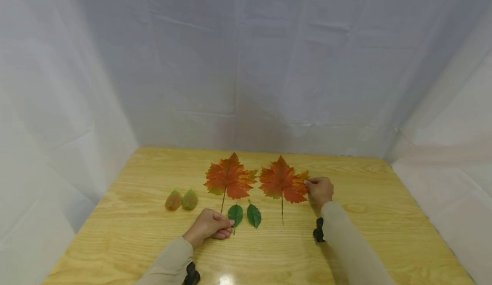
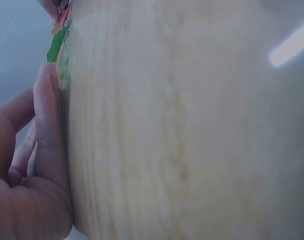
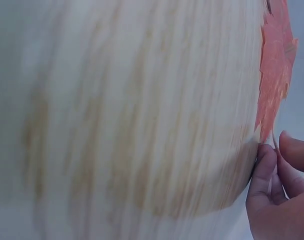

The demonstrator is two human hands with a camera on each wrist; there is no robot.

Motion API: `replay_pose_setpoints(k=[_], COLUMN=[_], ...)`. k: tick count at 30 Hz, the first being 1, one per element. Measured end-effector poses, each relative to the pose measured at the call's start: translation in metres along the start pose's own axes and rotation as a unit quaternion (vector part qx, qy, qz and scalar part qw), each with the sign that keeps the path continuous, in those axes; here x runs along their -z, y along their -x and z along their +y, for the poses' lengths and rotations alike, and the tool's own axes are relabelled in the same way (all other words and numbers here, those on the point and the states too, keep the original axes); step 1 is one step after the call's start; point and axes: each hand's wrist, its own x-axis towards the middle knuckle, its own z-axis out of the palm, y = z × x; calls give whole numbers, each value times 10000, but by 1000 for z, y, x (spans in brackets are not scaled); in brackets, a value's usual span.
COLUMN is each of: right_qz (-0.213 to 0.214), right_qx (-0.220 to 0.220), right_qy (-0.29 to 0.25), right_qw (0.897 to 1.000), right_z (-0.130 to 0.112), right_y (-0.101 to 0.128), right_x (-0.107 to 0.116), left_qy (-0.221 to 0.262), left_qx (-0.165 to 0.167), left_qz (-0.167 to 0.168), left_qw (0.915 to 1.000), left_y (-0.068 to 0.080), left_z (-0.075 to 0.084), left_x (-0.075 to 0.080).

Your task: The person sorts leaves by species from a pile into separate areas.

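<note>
The right maple leaf (image 1: 283,181) lies flat on the wooden counter (image 1: 384,216), just beside the left maple leaf (image 1: 229,178). My right hand (image 1: 320,189) pinches its right edge between curled fingers (image 3: 264,167). My left hand (image 1: 209,225) pinches the left of two small green leaves (image 1: 235,214); the other green leaf (image 1: 254,215) sits just beside it. Two small brownish-green leaves (image 1: 181,200) lie further left.
</note>
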Motion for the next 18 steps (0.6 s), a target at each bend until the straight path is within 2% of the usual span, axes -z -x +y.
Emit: replay_pose_setpoints(k=[6, 10, 15, 18], right_qz=[34, -169, -535, -706], right_qx=[241, 267, 454, 650], right_qy=[226, 442, 575, 619], right_qw=[9994, 9985, 9959, 9935], right_z=[3, 3, -4, -7], right_y=[3, 6, 7, 5], right_x=[9, 18, 40, 58], left_qy=[-6, -50, -363, -842], left_qx=[66, 4, -194, -381], left_qz=[-4, -87, -215, -25], left_qw=[10000, 9999, 9989, 9957], left_y=[-2, 0, 13, 24], left_z=[-1, -1, 6, 16], left_x=[-1, 4, 25, 48])
